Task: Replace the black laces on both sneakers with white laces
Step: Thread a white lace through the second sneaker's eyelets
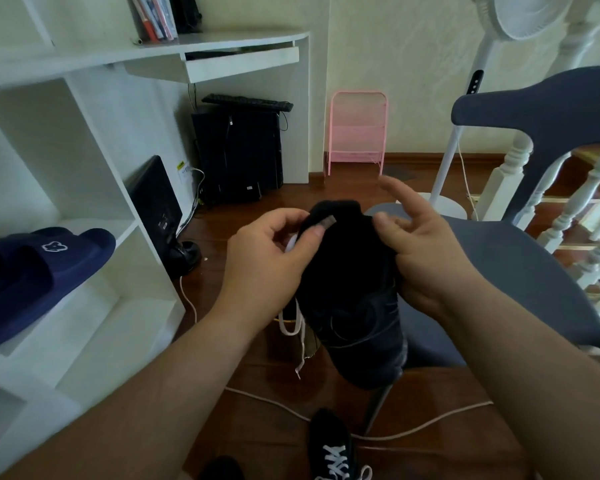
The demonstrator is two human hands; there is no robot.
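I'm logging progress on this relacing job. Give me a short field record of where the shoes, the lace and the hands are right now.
held sneaker: black, in both hands, over the chair
left hand: pinches white lace, which hangs below it
right hand: grips the sneaker's side, index finger raised
floor sneaker: black, white laces already crossed
slippers: navy, on the shelf

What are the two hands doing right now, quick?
Left hand: pinching the white lace against the black sneaker.
Right hand: holding the sneaker's other side, index finger sticking out straight.
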